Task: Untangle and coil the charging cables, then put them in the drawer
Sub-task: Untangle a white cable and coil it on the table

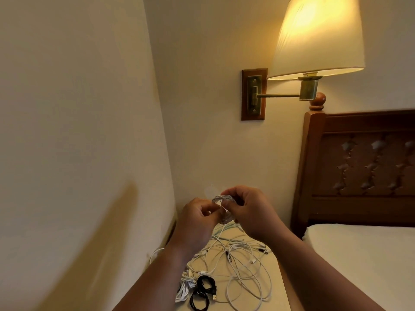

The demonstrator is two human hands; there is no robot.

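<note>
A small coil of white cable (pixel 221 199) is held up in the air above the nightstand, between both hands. My left hand (pixel 197 217) pinches its left side and my right hand (pixel 249 209) grips its right side with curled fingers. Below them a tangle of white cables (pixel 242 259) sprawls over the nightstand top (pixel 221 269). At the near edge lie a coiled black cable (pixel 203 290) with a USB plug and a bundled white cable (pixel 185 288). No drawer is in view.
A wall runs close along the left. A lit wall lamp (pixel 314 37) on a brass swing arm hangs above. A wooden headboard (pixel 359 169) and a white mattress (pixel 363 259) border the nightstand on the right.
</note>
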